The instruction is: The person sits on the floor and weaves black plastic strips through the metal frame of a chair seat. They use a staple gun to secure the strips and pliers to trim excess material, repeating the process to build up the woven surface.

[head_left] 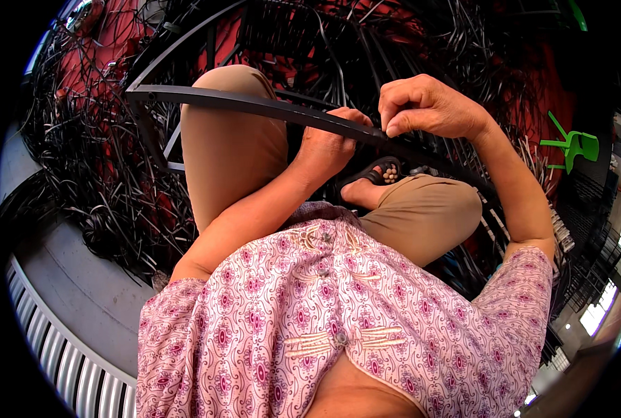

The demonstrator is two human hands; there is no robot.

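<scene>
A dark metal frame (254, 106) lies across my raised left knee, its long curved bar running to the right in front of me. My left hand (328, 146) reaches up from below the bar, fingers closed around it and partly hidden behind it. My right hand (432, 108) is closed in a pinch just above the bar, thumb and forefinger pressed together. Whatever is between those fingertips is too small and dark to make out. Beneath the pinch, the bar's right part looks wrapped in dark strip, though shadow hides the detail.
Tangled black strips (108, 177) cover much of the red floor (105, 56). On the right stands a bright green chair (578, 145). A slatted white metal piece (66, 355) is at the lower left. My sandalled foot (373, 177) is below the bar.
</scene>
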